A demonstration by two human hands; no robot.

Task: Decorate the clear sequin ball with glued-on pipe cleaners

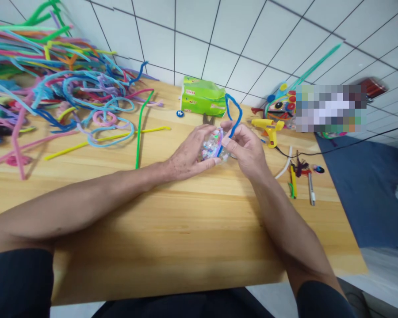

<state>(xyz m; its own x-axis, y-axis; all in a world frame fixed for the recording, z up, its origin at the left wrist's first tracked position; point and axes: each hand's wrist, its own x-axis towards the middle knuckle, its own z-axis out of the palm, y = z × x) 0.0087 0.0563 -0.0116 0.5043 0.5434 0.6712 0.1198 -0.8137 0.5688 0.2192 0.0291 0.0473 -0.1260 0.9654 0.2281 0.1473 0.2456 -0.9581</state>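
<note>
Holding the clear piece (209,148), filled with or covered by coloured bits, was the left hand's (195,152) work: its fingers and thumb were curled round the near and far edges. Right hand (248,150) sat close beside it at 3 o'clock, fingertips pinched on the blue pipe cleaner (239,115), whose free loop rose towards 1 o'clock. A purple strip (220,136) ran along the piece next to the blue. The piece sat mid-surface (172,234), between the hands; its exact shape was hidden by fingers.

Technique, judged: a light left grip seemed best, since the clear material looked easy to dent. The blue length called for laying flush against the purple, pressed down in short stretches, with the loop swung clear of the thumb.

Writing: a green packet (202,98) at 11 o'clock of the hands carried red lettering, repeated in several places, too blurred to read. The yellow glue gun (268,129), between 2 and 3 o'clock, showed a small dark-red mark, nothing legible. The pen (311,190) at 4 o'clock bore no readable brand. A pixelated patch at 2 o'clock hid any lettering there.
</note>
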